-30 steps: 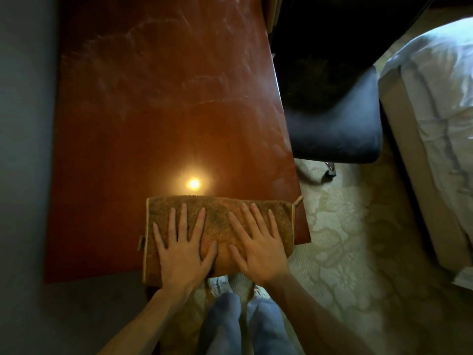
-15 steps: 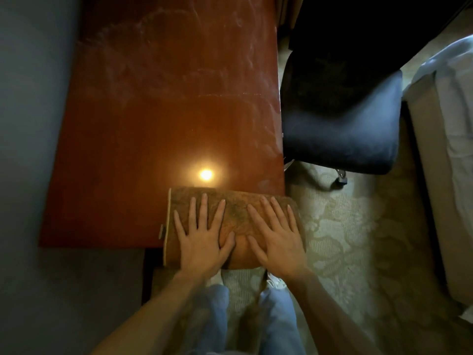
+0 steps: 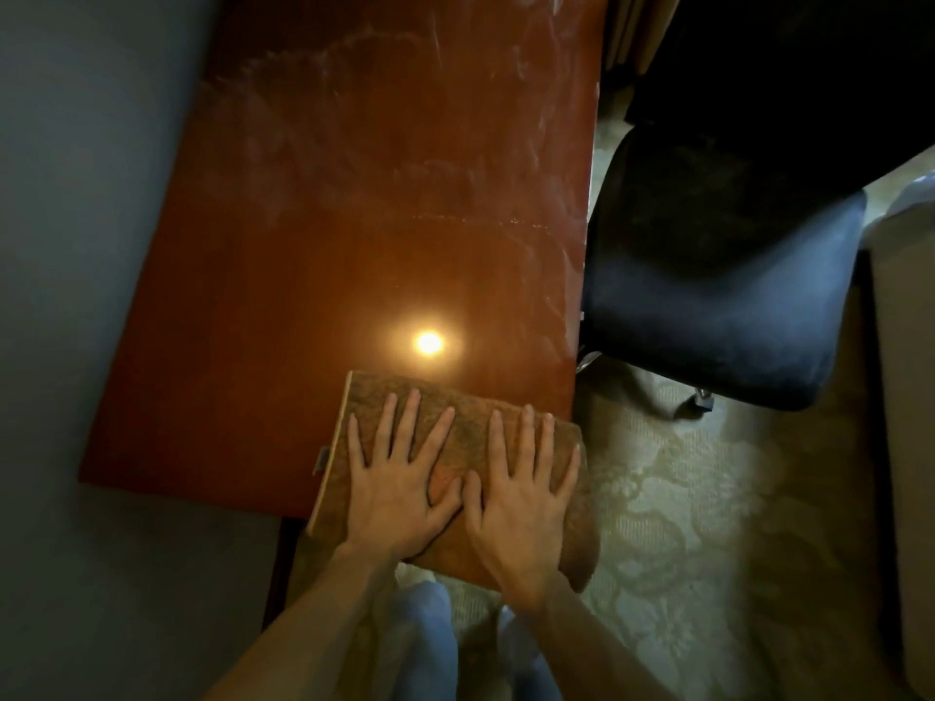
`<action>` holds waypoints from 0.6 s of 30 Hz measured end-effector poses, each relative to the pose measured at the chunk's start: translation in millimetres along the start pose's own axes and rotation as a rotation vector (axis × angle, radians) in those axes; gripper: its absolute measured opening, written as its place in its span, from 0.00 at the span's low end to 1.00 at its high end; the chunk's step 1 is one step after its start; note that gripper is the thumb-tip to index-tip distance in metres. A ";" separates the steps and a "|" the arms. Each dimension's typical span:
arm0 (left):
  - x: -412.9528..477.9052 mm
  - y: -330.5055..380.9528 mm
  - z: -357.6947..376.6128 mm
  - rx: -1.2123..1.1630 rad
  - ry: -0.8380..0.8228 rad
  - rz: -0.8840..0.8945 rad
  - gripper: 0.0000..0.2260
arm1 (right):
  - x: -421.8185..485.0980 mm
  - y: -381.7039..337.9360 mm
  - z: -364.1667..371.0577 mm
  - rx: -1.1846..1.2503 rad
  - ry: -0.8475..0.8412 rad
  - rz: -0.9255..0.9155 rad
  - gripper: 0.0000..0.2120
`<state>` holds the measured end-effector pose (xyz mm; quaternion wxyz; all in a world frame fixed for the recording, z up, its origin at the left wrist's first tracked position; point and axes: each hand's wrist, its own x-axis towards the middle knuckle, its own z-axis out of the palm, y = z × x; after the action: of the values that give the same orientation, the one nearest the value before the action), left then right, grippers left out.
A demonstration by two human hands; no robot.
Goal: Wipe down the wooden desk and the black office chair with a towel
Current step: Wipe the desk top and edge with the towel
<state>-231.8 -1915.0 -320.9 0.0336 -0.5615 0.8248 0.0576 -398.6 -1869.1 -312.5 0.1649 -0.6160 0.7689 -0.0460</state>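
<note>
Lower centre: left hand (image 3: 392,490) and right hand (image 3: 521,503), fingers spread flat, gripping nothing, press a folded brown towel (image 3: 470,417) overhanging the bottom-right corner of a reddish wooden desk (image 3: 354,220). Even, overlapping strokes upward would likely clear the pale streaks (image 3: 354,40).

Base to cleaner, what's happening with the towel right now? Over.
Flat on towel: left hand, right hand. Towel at desk near right corner, overhanging. Black chair beside desk, untouched.

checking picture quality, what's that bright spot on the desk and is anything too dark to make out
Head view: the glare spot looks like a light reflected off the glossy wooden desk, just beyond the towel; head view again, the black office chair shows only its seat, its back lost in shadow at top right.
</note>
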 end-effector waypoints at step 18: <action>104.9 -19.7 -10.8 -0.089 0.074 0.026 0.37 | 104.9 -2.2 -19.6 -0.111 0.069 -0.042 0.36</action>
<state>-251.9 -2020.3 -324.0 -0.0226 -0.5535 0.8293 0.0739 -422.3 -1973.2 -314.1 0.1031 -0.6381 0.7625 -0.0280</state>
